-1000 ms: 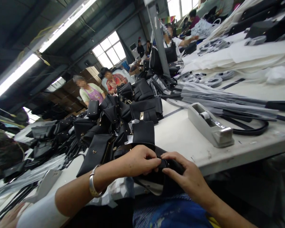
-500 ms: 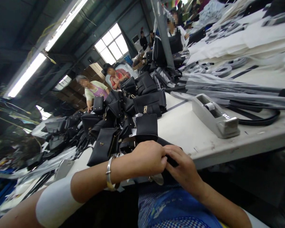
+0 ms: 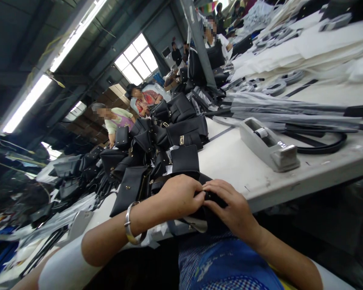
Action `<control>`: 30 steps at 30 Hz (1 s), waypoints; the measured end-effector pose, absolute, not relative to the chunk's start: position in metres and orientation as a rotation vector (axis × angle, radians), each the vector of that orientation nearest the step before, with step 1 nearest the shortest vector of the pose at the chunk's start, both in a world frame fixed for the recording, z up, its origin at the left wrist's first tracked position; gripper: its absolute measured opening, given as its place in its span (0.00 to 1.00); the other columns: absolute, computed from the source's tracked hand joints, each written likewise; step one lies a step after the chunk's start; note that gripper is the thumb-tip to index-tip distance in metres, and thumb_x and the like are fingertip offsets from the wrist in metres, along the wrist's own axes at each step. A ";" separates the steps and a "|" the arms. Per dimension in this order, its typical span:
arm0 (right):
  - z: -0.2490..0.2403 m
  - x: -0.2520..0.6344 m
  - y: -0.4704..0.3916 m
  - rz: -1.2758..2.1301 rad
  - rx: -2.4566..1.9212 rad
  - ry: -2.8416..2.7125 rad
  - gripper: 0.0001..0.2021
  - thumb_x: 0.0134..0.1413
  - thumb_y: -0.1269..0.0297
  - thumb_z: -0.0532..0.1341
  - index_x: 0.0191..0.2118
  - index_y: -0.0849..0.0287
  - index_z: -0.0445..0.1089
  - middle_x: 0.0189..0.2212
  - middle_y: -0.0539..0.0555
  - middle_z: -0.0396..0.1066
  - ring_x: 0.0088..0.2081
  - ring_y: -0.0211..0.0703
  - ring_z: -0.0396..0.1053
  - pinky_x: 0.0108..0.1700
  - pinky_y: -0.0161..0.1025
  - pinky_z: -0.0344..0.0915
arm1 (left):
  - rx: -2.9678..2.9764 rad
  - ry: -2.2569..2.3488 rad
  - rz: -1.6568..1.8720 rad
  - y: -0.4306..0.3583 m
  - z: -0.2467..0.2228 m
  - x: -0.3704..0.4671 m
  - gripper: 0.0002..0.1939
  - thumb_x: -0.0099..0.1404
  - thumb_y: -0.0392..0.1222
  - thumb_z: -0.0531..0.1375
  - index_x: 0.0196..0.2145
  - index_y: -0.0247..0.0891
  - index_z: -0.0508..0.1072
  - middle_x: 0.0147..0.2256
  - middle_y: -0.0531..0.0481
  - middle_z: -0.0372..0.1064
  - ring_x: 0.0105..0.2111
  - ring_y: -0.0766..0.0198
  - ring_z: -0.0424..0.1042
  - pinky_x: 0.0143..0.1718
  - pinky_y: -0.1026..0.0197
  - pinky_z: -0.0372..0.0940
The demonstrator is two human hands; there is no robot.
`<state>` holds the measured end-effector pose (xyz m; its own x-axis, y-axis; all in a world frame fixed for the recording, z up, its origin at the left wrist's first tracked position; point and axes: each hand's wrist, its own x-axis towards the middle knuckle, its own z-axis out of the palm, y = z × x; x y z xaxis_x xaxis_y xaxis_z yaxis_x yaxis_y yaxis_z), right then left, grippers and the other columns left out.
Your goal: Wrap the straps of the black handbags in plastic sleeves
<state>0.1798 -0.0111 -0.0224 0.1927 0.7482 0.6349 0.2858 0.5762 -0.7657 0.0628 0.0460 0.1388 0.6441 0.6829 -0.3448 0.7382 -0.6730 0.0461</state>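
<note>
At the table's near edge, a black handbag (image 3: 212,219) sits against my body, partly covered by my hands and forearm. My left hand (image 3: 183,194), with a silver bangle on its wrist, is closed with thumb and fingers pinching the bag's edge. My right hand (image 3: 233,207) meets it fingertip to fingertip, gripping the same black edge from the right. The exact part between the fingertips is hidden. Just beyond them stands a black flap (image 3: 186,158). Left of my left hand lies another black bag (image 3: 128,189) with a small gold clasp.
A grey tape dispenser (image 3: 269,145) stands on the white table (image 3: 226,159) to the right. Behind it lie plastic-wrapped straps (image 3: 287,106). Many black bags (image 3: 187,131) are heaped ahead. Co-workers (image 3: 119,121) stand across the table, near a metal post (image 3: 199,44).
The view has shifted slightly, so the scene sits a little further left. Both hands stay together on the bag's edge, with the fingers slightly repositioned.
</note>
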 end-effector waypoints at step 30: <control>-0.023 0.184 0.002 0.336 -0.810 -1.542 0.14 0.60 0.66 0.67 0.51 0.55 0.73 0.42 0.56 0.72 0.47 0.51 0.68 0.55 0.53 0.67 | 2.582 1.123 -0.475 0.053 0.134 0.052 0.15 0.65 0.42 0.55 0.24 0.37 0.75 0.22 0.51 0.71 0.20 0.67 0.61 0.23 0.62 0.45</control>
